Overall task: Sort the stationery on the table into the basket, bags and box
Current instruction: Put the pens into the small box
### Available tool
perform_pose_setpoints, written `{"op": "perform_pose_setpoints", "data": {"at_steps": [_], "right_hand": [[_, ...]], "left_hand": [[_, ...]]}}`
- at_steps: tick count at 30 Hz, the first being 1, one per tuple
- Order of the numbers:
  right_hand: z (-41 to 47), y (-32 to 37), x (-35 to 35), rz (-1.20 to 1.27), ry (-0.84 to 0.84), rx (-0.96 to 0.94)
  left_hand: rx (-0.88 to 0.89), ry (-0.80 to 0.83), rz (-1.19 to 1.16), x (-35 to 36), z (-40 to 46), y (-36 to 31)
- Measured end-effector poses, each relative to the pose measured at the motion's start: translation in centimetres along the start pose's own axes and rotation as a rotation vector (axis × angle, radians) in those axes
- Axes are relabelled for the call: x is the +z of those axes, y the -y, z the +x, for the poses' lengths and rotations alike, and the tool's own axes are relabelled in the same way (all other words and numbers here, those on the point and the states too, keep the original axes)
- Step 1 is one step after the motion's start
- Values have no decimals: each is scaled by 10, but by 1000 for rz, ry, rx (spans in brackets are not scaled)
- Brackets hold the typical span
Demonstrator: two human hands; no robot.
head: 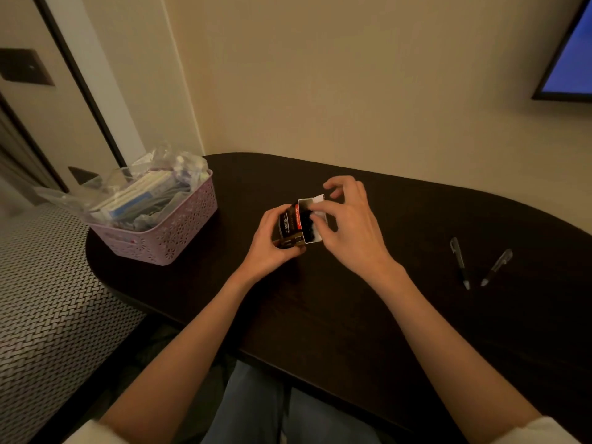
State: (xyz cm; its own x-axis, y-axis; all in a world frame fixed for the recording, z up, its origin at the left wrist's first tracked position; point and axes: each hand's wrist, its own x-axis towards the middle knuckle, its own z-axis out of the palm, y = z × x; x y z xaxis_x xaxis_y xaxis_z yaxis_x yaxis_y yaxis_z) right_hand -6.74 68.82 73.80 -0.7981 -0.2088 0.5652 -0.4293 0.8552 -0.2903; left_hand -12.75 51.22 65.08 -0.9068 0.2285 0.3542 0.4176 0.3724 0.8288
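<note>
- We see a dark surface (336, 315) with rounded ends, set against a beige wall.
- We find the box (293, 224), a small black carton with a red band, near the middle of the surface, raised slightly above it and tilted so that its open end faces up and to the right.
- We note a white inner flap (315, 200) standing open at the far end of the box; dark contents show inside, too blurred for us to identify.
- The left hand (267, 241) grips the box from its left and near sides, fingers curled round the body.
- The right hand (350, 225) sits at the open end of the box, fingers curled, thumb and fingertips pinching at the white flap; the upper fingers arch above the opening.
- We locate the basket (179, 235), a pink perforated plastic one, at the left end of the surface, close to the far-left edge.
- The basket holds clear plastic bags (144, 193) packed with stationery, piled above its rim; one bag hangs over the left side.
- We see two pens (460, 263) lying on the surface near its right end, well apart from the box. Their tips point toward the near edge and converge; the barrels do not touch.
- We observe a screen (573, 59) with a blue display mounted on the wall at upper right.
</note>
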Motion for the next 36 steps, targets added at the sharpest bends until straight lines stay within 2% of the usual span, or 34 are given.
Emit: {"op": "perform_pose_setpoints", "data": {"at_steps": [3,13,21,25,27,32,36], "right_hand": [[-1,0,-3,3,-38,8],[3,12,0,-112,66,-42],[10,8,2,-159,41,-90],[11,5,0,-141,65,-118],[8,2,-1,-53,24,-133],[-17,-19,0,270,-275,2],[-34,-70,1,44,-253,327]], "left_hand": [[-27,-14,-39,-2,2,2],[-43,-16,-44,-4,2,1],[-61,-4,-58,-4,2,2],[-55,-10,-38,-3,4,1],[-41,-6,-22,-2,3,1],[-40,-4,-26,1,2,-2],[-17,-14,35,5,3,-6]]}}
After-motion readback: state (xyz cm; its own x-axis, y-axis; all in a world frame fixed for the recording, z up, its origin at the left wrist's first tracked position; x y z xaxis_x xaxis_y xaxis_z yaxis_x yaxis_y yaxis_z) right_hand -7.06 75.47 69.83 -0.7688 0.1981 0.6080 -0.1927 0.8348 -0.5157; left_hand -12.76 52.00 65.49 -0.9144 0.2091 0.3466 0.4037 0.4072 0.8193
